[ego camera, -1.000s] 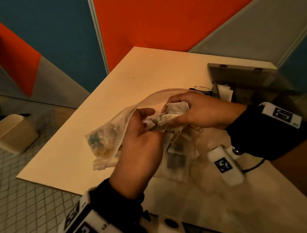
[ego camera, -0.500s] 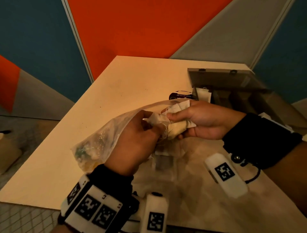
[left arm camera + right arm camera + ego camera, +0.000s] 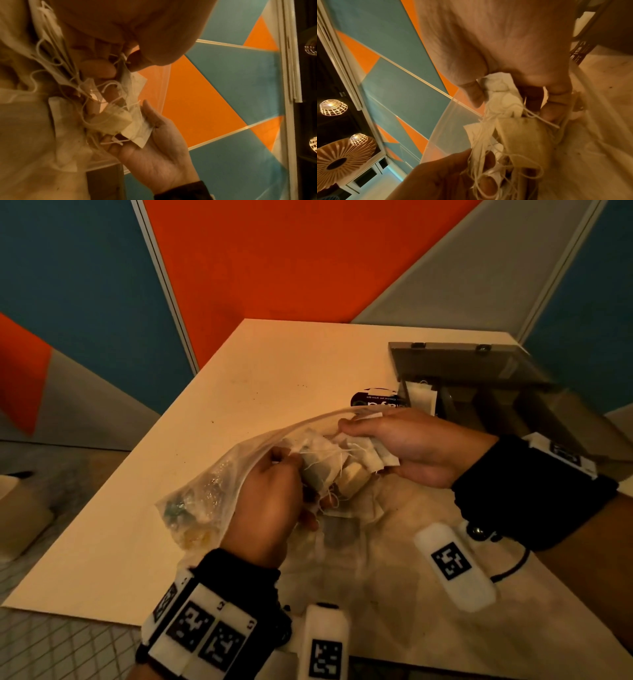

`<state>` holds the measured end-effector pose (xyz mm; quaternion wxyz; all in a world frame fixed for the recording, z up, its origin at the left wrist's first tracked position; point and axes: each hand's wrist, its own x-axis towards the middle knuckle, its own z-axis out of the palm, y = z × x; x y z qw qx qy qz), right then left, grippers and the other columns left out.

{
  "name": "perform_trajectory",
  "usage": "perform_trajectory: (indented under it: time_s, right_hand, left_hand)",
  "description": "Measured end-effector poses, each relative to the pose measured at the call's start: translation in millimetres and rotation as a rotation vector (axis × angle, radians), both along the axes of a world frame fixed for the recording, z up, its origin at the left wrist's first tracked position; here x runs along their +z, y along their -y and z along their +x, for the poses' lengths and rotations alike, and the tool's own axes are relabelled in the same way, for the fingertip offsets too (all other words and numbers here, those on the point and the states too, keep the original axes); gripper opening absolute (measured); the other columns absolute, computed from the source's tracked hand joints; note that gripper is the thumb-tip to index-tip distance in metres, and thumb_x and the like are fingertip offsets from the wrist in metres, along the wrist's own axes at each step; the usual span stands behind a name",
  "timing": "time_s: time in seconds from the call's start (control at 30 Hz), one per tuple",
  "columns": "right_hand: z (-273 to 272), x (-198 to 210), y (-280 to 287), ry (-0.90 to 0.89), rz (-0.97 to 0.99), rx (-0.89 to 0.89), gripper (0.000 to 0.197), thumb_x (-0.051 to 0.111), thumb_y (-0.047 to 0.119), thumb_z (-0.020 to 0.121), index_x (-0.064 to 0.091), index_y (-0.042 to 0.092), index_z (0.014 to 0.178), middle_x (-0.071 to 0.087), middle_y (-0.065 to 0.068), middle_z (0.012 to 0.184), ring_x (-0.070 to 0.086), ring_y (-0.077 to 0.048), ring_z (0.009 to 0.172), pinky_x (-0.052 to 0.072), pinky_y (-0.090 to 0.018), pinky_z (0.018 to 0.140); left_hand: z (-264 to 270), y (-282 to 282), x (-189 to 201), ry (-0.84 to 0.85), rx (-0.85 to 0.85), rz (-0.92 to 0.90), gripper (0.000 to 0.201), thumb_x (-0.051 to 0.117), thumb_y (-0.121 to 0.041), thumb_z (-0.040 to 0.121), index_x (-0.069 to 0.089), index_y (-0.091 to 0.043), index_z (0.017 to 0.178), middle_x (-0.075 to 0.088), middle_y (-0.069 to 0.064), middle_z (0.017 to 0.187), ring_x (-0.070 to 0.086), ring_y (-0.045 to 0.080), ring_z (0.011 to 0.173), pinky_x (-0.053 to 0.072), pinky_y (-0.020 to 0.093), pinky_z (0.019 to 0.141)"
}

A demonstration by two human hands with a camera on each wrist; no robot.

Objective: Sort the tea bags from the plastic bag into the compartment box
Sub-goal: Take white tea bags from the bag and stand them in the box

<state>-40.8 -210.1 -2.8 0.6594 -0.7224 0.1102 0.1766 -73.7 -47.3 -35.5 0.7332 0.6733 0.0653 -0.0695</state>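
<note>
A clear plastic bag (image 3: 205, 494) lies on the table, its mouth toward me. At the mouth is a tangle of tea bags (image 3: 339, 470) with white strings. My left hand (image 3: 294, 474) grips the tangle from the left, fingers curled round bags and strings (image 3: 106, 86). My right hand (image 3: 363, 446) holds the other side, thumb on top and fingers beneath (image 3: 556, 108). A tan tea bag (image 3: 518, 132) hangs between the hands. The compartment box (image 3: 513, 405) stands at the back right with its lid (image 3: 455, 361) up and a white tea bag (image 3: 423, 397) in one compartment.
A black packet (image 3: 376, 400) lies beside the box, just behind my right hand. The pale table (image 3: 274, 364) ends at a slanted left edge over a tiled floor. Orange, blue and grey wall panels stand behind it.
The tangle of tea bags has come further out of the bag's mouth. My hands have drawn slightly apart, stretching the strings between them, and my right palm has turned more toward me.
</note>
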Motion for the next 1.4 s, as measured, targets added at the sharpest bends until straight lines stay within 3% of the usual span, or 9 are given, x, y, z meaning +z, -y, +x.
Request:
perform_trajectory:
  time_s: [0.17, 0.3, 0.37, 0.47, 0.6, 0.77, 0.97, 1.17, 1.4]
  right_hand:
    - [-5, 1, -3, 0.048, -0.046, 0.181, 0.039, 0.068, 0.020, 0.088, 0.061, 0.001, 0.121, 0.070, -0.013, 0.115, 0.064, -0.029, 0.111, 0.046, -0.046, 0.102]
    - [-6, -1, -7, 0.171, -0.151, 0.227, 0.006, 0.067, 0.002, 0.086, 0.070, 0.007, 0.088, 0.068, 0.000, 0.082, 0.060, -0.013, 0.082, 0.045, -0.025, 0.072]
    - [-5, -1, -10, 0.201, -0.162, 0.217, 0.018, 0.064, -0.003, 0.085, 0.068, 0.012, 0.077, 0.066, -0.001, 0.077, 0.059, -0.015, 0.079, 0.045, -0.024, 0.067]
    - [-3, 1, -13, 0.205, -0.158, 0.174, 0.012, 0.064, -0.002, 0.085, 0.068, 0.010, 0.082, 0.067, -0.008, 0.082, 0.062, -0.021, 0.080, 0.049, -0.029, 0.068]
    - [2, 8, -14, 0.141, -0.211, 0.111, 0.022, 0.060, 0.005, 0.089, 0.061, 0.006, 0.112, 0.064, -0.008, 0.090, 0.060, -0.013, 0.075, 0.046, -0.017, 0.054]
    - [2, 11, -8, 0.060, -0.186, 0.087, 0.039, 0.049, -0.002, 0.088, 0.053, 0.014, 0.123, 0.072, -0.012, 0.106, 0.065, -0.031, 0.109, 0.047, -0.049, 0.102]
    - [-6, 19, -3, 0.165, -0.161, 0.098, 0.033, 0.058, -0.002, 0.092, 0.060, 0.013, 0.121, 0.070, -0.013, 0.112, 0.070, -0.029, 0.099, 0.053, -0.050, 0.093]
    - [-6, 16, -3, 0.256, -0.361, 0.143, 0.033, 0.068, 0.008, 0.088, 0.063, 0.012, 0.121, 0.072, -0.013, 0.102, 0.066, -0.018, 0.064, 0.049, -0.032, 0.053]
    - [-4, 11, -7, 0.371, -0.738, 0.183, 0.036, 0.081, 0.030, 0.076, 0.065, 0.008, 0.099, 0.070, -0.011, 0.100, 0.067, -0.029, 0.092, 0.055, -0.049, 0.084]
  left_hand:
    - [-5, 1, 8, -0.032, -0.024, -0.141, 0.022, 0.041, -0.013, 0.101, 0.062, -0.013, 0.099, 0.071, 0.000, 0.062, 0.067, 0.027, 0.060, 0.052, 0.030, 0.042]
    - [-5, 3, 11, -0.026, -0.043, -0.127, 0.016, 0.052, -0.013, 0.097, 0.064, -0.017, 0.088, 0.070, -0.009, 0.059, 0.070, 0.019, 0.058, 0.060, 0.040, 0.055]
    - [-4, 3, 10, -0.044, -0.047, -0.111, 0.010, 0.057, -0.013, 0.094, 0.066, -0.012, 0.093, 0.072, -0.004, 0.065, 0.070, 0.019, 0.058, 0.060, 0.037, 0.051]
    - [-1, 1, 7, -0.051, -0.057, -0.074, 0.015, 0.059, -0.016, 0.094, 0.066, -0.007, 0.102, 0.072, 0.009, 0.083, 0.071, 0.023, 0.062, 0.058, 0.033, 0.052]
    - [-1, -2, 4, -0.024, 0.005, -0.093, 0.013, 0.054, -0.016, 0.096, 0.066, -0.013, 0.097, 0.071, 0.000, 0.070, 0.070, 0.021, 0.060, 0.057, 0.034, 0.052]
    - [-1, -4, 5, 0.016, 0.092, -0.155, 0.017, 0.044, -0.016, 0.100, 0.059, -0.017, 0.093, 0.071, -0.007, 0.058, 0.069, 0.017, 0.050, 0.059, 0.040, 0.053]
    - [-4, 4, 7, 0.038, 0.123, -0.200, 0.017, 0.038, -0.018, 0.103, 0.053, -0.016, 0.094, 0.072, 0.001, 0.061, 0.069, 0.020, 0.054, 0.054, 0.033, 0.045]
    - [-4, 7, 6, 0.010, 0.103, -0.208, 0.017, 0.044, -0.004, 0.095, 0.052, -0.019, 0.092, 0.070, 0.006, 0.075, 0.073, 0.025, 0.071, 0.057, 0.035, 0.051]
    - [-2, 4, 2, 0.010, 0.055, -0.162, 0.021, 0.051, -0.003, 0.093, 0.065, -0.008, 0.108, 0.073, 0.006, 0.078, 0.072, 0.020, 0.067, 0.059, 0.037, 0.058]
